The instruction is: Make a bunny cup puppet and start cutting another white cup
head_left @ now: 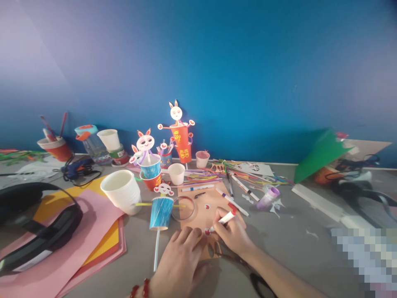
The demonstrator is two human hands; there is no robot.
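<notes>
My right hand (233, 232) grips a white marker (226, 218) with a red end. Its tip meets a small white paper circle (207, 232) that bears a red mark. My left hand (182, 254), fingers bent and close together, holds that circle at its left edge on a sheet of orange paper (195, 213). A second paper circle (207, 206) with a red heart lies farther up the sheet. Left of the sheet stands a blue paper cup (161, 213) with a rabbit face (164, 189) above it and a white stick (156, 250) below.
Behind stand red cup figures (181, 142) and a blue-and-red one (150, 169). Stacked white cups (120, 190) are on the left, beside coloured paper (102, 231) and headphones (46, 231). Scissors (242, 260) lie under my right forearm. Several markers (232, 201) and a glue stick (268, 198) lie rightward.
</notes>
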